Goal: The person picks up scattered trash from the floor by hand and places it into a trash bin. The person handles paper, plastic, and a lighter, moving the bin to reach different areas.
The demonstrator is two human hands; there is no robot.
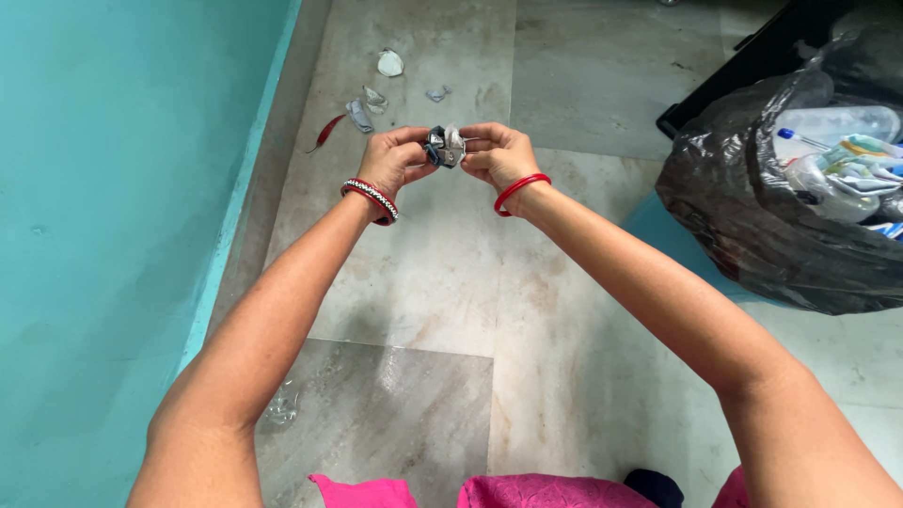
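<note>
A black trash bag point(752, 216) is bulging with plastic waste at the person's right, and scraps point(376, 94) are lying on the tiled floor point(423, 282) ahead. Between them, the left hand point(390, 160) and right hand point(499, 155) are pinching closed on a crumpled wrapper point(445, 147), seemingly wadding it; the scrunching looks to need firmer squeezing.

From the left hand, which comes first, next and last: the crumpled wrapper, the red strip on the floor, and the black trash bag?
1. Crumpled wrapper: pinched in the left hand, shared with the right hand.
2. Red strip: on the floor, just left of that hand.
3. Black trash bag: far off at the right.
</note>
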